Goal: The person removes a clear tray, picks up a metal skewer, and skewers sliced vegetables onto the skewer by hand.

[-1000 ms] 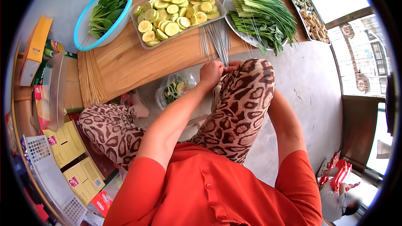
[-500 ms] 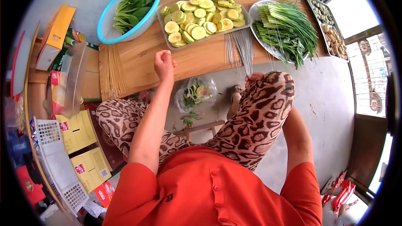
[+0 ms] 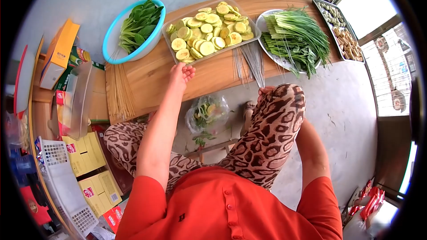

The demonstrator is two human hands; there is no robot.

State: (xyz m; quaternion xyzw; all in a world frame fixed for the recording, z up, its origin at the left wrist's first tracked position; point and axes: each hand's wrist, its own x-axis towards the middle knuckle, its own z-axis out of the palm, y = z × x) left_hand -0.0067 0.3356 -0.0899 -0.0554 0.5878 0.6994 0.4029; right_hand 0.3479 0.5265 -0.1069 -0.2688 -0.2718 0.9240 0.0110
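My left hand (image 3: 182, 74) is at the near left corner of a clear tray (image 3: 213, 51) heaped with sliced green squash (image 3: 207, 48). Its fingers are curled, and anything they hold is too small to see. Thin metal skewers (image 3: 254, 64) fan out over the table's near edge, between the tray and a white plate (image 3: 264, 53) of long green stalks and leaves (image 3: 297, 40). Mostly hidden behind my raised knee, my right hand (image 3: 265, 91) has its fingers closed round the lower ends of the skewers.
The wooden table (image 3: 153, 69) also bears a blue-rimmed bowl of leafy greens (image 3: 141, 24), wooden sticks (image 3: 119, 91) and a metal tray (image 3: 344, 40) of small pieces. On the floor lies a plastic bag of scraps (image 3: 207, 113). Boxes (image 3: 83, 153) and a white basket (image 3: 66, 182) stand left.
The view has shifted, so the table sits slightly lower and further left. My left hand has moved up against the tray's corner and turned, showing more of its fingers. My right hand stays at the skewers.
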